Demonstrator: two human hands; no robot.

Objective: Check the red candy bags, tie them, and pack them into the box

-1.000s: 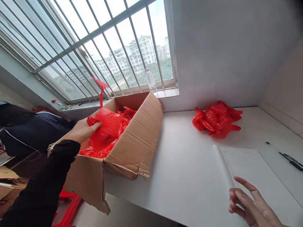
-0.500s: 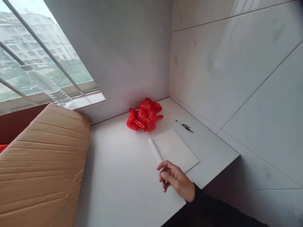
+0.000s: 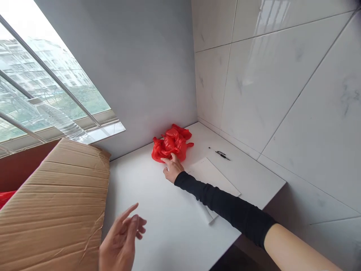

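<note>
A crumpled red plastic bag (image 3: 170, 141) lies on the white table against the grey wall. My right hand (image 3: 173, 168) reaches to its near edge, fingers apart and fingertips at the plastic; no firm grip shows. Under my right forearm is a notebook (image 3: 210, 169) with white pages, partly hidden by the black sleeve. My left hand (image 3: 121, 237) is raised over the table's near left part beside the cardboard box, fingers apart and nothing in them. To the right of the bag rests a black pen (image 3: 222, 155).
An open cardboard box (image 3: 62, 203) takes up the left side, with something red (image 3: 6, 197) inside. A clear plastic bottle (image 3: 60, 120) leans by the barred window. Tiled wall (image 3: 254, 94) bounds the table (image 3: 135, 184) on the right.
My right hand has moved forward and left, from the notebook's near side to the red bag. My left hand has come into view at the bottom. The notebook's near corner has shifted.
</note>
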